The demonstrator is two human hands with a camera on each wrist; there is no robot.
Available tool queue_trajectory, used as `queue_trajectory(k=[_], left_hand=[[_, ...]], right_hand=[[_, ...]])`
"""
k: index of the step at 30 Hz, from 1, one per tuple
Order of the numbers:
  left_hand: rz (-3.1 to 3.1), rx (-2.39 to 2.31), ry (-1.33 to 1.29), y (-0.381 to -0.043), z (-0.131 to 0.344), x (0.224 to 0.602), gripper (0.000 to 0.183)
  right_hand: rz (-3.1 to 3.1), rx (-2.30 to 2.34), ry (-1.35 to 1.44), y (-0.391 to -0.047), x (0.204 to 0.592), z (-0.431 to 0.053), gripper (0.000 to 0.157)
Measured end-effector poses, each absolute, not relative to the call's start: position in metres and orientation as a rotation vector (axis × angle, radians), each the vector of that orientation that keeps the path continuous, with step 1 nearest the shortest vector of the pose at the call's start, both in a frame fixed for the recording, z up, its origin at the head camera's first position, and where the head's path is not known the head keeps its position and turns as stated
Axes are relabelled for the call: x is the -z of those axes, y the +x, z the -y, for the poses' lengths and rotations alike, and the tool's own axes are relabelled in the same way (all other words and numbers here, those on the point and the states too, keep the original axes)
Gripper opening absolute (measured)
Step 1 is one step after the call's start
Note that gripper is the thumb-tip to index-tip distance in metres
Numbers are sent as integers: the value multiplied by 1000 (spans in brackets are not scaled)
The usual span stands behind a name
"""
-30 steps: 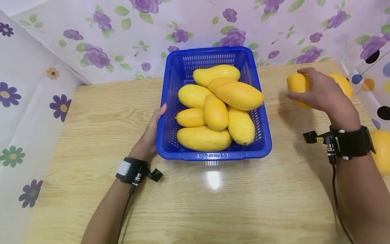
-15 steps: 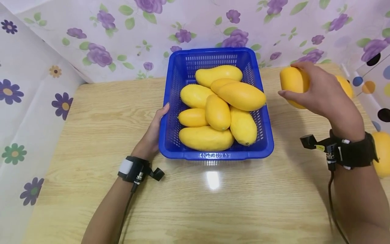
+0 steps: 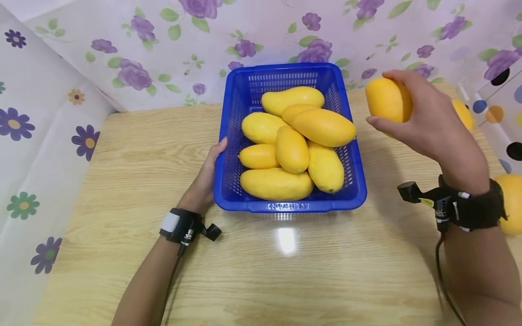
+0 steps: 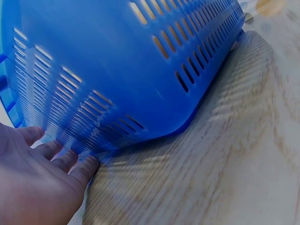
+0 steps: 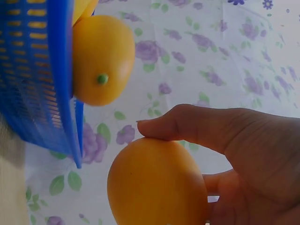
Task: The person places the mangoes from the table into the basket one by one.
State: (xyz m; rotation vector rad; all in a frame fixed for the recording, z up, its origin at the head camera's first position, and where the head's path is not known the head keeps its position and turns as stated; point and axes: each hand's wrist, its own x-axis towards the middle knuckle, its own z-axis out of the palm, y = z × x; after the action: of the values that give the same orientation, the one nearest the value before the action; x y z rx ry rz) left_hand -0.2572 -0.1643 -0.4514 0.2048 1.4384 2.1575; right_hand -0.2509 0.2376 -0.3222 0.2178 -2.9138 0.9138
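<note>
A blue plastic basket (image 3: 285, 207) with slotted walls stands on the wooden table and holds several yellow mangoes (image 3: 276, 184). One mango (image 5: 104, 61) pokes out past its right rim. Against the basket's left side rests my left hand (image 3: 204, 176), the fingers (image 4: 65, 160) stretched along the slotted wall low down and a digit at the rim. Right of the basket, my right hand (image 3: 432, 117) grips another mango (image 3: 387, 99) between thumb and fingers, raised above the table. In the right wrist view the thumb presses on top of this held mango (image 5: 157, 183).
More yellow fruit lies at the right: a piece (image 3: 462, 114) behind the right hand and another (image 3: 510, 203) at the frame's edge, partly covered by the wrist strap. A flowered sheet (image 3: 163, 59) closes off the back of the wooden table (image 3: 244, 280).
My right hand has lifted the mango and carried it leftward toward the basket. The left hand stays at the basket's left side, and the view has shifted slightly.
</note>
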Motion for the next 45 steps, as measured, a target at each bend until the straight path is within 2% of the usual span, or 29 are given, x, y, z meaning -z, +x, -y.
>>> queue_trajectory(k=[17,24,45], left_hand=[[-1454,-2149,194,-258,166,453,69],[-1462,-2149,207,-257,167,454,70],[-1439,-2147,218,-257,164,453,68]], right_hand=[[2855,-933,328,-250,320,-226,80],[2832,-867,408,-250,322,-222,69],[2825,-906,447,-250,323,-207,71]])
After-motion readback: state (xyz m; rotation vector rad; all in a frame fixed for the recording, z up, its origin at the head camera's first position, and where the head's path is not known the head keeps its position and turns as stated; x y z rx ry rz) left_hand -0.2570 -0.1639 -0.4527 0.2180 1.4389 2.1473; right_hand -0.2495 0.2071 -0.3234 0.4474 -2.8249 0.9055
